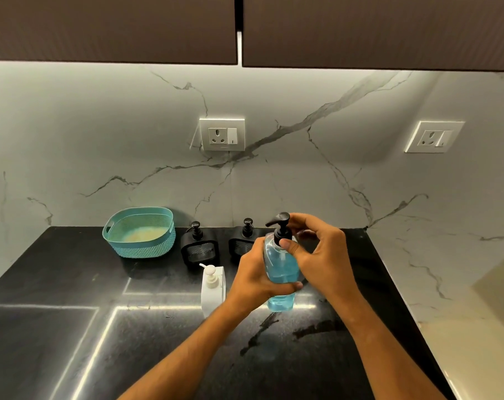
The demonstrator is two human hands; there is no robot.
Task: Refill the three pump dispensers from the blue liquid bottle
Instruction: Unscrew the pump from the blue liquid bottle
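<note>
A clear bottle of blue liquid (279,267) with a black pump top (281,225) is held upright above the black counter. My left hand (256,277) is wrapped around its body. My right hand (317,249) pinches the black pump collar at the neck. A white pump dispenser (212,287) stands just left of my left wrist. Two black pump dispensers stand behind, one (199,249) in full sight and the other (243,241) partly hidden by my left hand.
A teal perforated basket (141,233) sits at the back left of the black counter (72,327). The marble wall behind carries two sockets (222,134). A pale surface borders the counter at the right edge (476,327).
</note>
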